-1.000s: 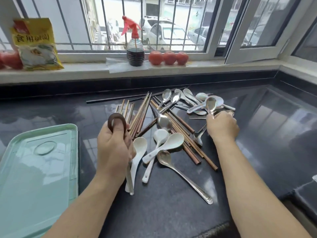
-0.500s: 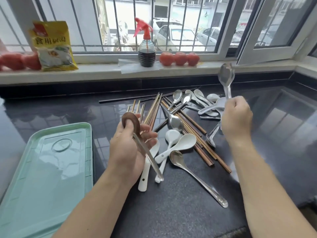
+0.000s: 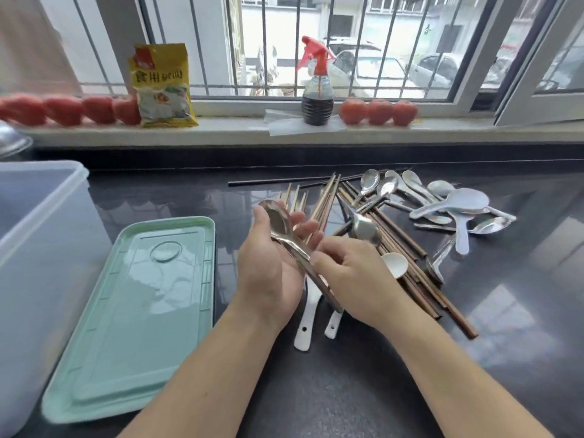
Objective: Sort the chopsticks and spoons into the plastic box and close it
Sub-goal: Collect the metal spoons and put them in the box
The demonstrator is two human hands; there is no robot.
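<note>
My left hand lies palm up over the black counter, its fingers loosely straight, with metal spoons resting across the palm. My right hand pinches the handle of the top spoon against that palm. A heap of wooden chopsticks, metal spoons and white spoons lies just right of my hands. The clear plastic box stands at the far left without its lid. Its green lid lies flat between the box and my left hand.
A windowsill runs along the back with a spray bottle, rows of tomatoes and a yellow packet. A thin black chopstick lies behind the heap. Bare counter stretches to the right and in front.
My right hand has brought its lifted metal spoon down and left into my left palm, beside the spoon held there. The view has swung left, so the plastic box now shows.
</note>
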